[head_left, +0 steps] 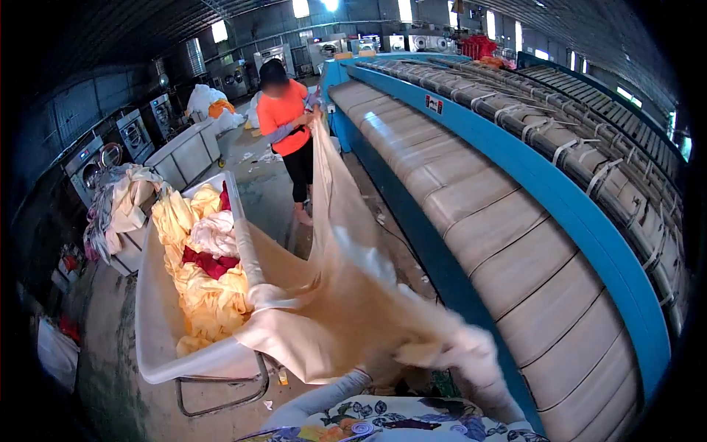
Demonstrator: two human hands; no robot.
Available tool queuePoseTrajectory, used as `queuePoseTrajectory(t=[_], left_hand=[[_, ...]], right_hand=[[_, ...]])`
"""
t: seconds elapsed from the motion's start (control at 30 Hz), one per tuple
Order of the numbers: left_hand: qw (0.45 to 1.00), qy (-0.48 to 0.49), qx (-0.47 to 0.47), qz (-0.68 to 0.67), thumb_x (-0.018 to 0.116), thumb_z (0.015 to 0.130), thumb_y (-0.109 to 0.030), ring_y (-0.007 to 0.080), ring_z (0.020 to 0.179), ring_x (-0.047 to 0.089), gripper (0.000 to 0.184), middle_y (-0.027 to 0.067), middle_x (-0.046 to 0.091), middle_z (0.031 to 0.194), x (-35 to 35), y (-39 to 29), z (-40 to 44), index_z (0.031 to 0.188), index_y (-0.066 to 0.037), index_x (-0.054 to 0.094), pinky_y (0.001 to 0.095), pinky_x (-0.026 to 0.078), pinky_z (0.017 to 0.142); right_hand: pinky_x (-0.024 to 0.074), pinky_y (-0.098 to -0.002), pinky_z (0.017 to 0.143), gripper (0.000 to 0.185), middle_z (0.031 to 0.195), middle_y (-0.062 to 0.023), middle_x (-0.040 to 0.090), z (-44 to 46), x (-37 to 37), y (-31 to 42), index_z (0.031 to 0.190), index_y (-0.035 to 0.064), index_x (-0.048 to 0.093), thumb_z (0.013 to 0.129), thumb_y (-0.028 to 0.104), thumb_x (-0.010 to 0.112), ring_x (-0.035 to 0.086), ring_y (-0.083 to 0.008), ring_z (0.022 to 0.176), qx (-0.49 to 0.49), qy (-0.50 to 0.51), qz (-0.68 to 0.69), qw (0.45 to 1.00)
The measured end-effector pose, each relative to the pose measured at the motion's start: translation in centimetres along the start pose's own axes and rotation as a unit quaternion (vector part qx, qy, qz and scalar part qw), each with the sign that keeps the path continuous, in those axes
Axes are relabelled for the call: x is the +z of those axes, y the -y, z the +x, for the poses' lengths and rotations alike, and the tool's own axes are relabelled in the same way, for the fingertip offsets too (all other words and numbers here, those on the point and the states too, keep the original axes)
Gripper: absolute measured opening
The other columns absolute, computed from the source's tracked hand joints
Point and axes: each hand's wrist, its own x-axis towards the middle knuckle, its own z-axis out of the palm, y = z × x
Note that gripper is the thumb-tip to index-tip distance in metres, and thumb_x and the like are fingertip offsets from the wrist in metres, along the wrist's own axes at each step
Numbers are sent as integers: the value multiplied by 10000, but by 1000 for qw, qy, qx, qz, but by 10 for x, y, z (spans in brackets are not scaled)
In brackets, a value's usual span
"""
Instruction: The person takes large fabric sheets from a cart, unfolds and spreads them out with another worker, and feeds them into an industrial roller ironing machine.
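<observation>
A large peach cloth (331,324) stretches between me and a person in an orange shirt, who grips its far end at chest height. The cloth sags in the middle and its near part is blurred by motion. My right hand (475,345) is at the cloth's near right end, beside the machine, and appears closed on the fabric. My left forearm (342,390), in a grey sleeve, reaches up to the cloth's lower edge. The cloth hides my left hand. Part of the cloth lies over the right rim of a white laundry cart (158,361).
Yellow linens (213,295) and dark red pieces fill the cart. A long blue machine (560,199) with a padded beige belt (486,236) runs along my right. More linens (132,195) overhang a bin at left. The person (287,118) stands beyond the cart; washing machines line the back.
</observation>
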Motion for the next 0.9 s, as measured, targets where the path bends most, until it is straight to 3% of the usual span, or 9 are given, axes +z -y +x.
queuePoseTrajectory(t=[0.13,0.23,0.3,0.37,0.43,0.6,0.67,0.8,0.9], left_hand=[[874,200,-209,391,579,824,-320,281,743,662,215,83,669,735,-32,158,-71,762,-151,697,464,512,715],[862,126,-216,442,504,888,-377,345,1257,454,351,61,508,1363,-102,194,-114,1178,-202,596,619,264,1070],[739,114,-279,603,412,925,-447,373,1405,224,469,54,243,1552,-141,171,-110,1358,-272,456,640,104,1122],[771,119,-367,506,371,934,-459,416,1410,201,490,71,269,1543,-174,174,-104,1380,-272,447,672,88,1104],[778,134,-427,441,359,938,-445,442,1413,191,488,76,282,1541,-191,182,-111,1392,-286,447,683,89,1095],[769,-47,-312,556,529,887,-375,281,1239,454,303,53,590,1185,-166,213,-113,1088,-174,635,489,344,1039],[485,10,-270,832,499,876,-285,319,974,552,293,105,612,1058,-126,263,-115,1094,-122,608,482,444,852],[822,30,-348,449,504,863,-238,294,875,574,254,117,614,956,-61,230,-88,1042,-85,599,458,466,728],[929,1,-328,172,508,853,-203,274,802,589,226,127,616,879,20,196,-57,1004,-57,592,439,483,635]], right_hand=[[520,-276,711,382,1066,-65,606,-2,-64,35,1201,16,545,920,272,584,602,-160,795,-144,-385,15,911],[512,-241,681,442,1113,-96,602,-26,-153,50,1278,-16,507,966,295,537,598,-149,843,-336,-280,-63,897],[469,-219,647,433,1099,-83,608,-54,-195,36,1264,-4,526,967,311,537,574,-118,819,-302,-312,-115,894],[425,-198,605,444,1069,-33,608,-38,-163,65,1268,28,543,951,339,562,534,-78,725,-181,-573,81,795],[462,-240,759,535,1138,-69,600,-63,-237,17,1323,-22,488,950,352,569,569,-132,937,-225,-553,-383,705],[408,-292,968,431,1247,-117,568,-41,-164,79,1298,-67,502,1009,253,499,529,-176,1107,-111,-462,-271,837],[406,-284,966,431,1227,-114,570,-36,-149,80,1288,-84,498,1007,242,505,525,-167,1097,-67,-460,-359,809],[403,-294,980,404,1249,-127,571,-19,-146,35,1298,-90,487,998,180,511,525,-172,1120,-64,-401,-285,868],[383,-292,1021,374,1329,-121,549,4,-70,45,1302,-61,522,942,27,469,512,-183,1196,-62,-266,-173,946]])
